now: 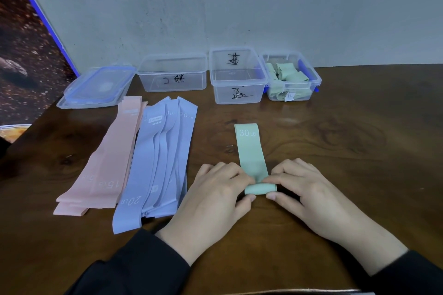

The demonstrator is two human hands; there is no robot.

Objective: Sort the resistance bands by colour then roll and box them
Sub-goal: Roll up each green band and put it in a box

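Green band [250, 151], marked 30 LB, lying flat on the wooden counter [359, 163] with its near end wound into a short roll. Left hand [215, 196] and right hand [309, 194] pinch the two ends of the roll between curled fingers and thumbs. To the left lie a pile of pink bands [107, 158] and, just beside it, a pile of lilac bands [158, 163]. Along the wall stand three clear boxes: two empty [172, 73] [236, 76] and a right-hand box [291, 79] holding rolled green bands; stacked lids [96, 86] rest at far left.
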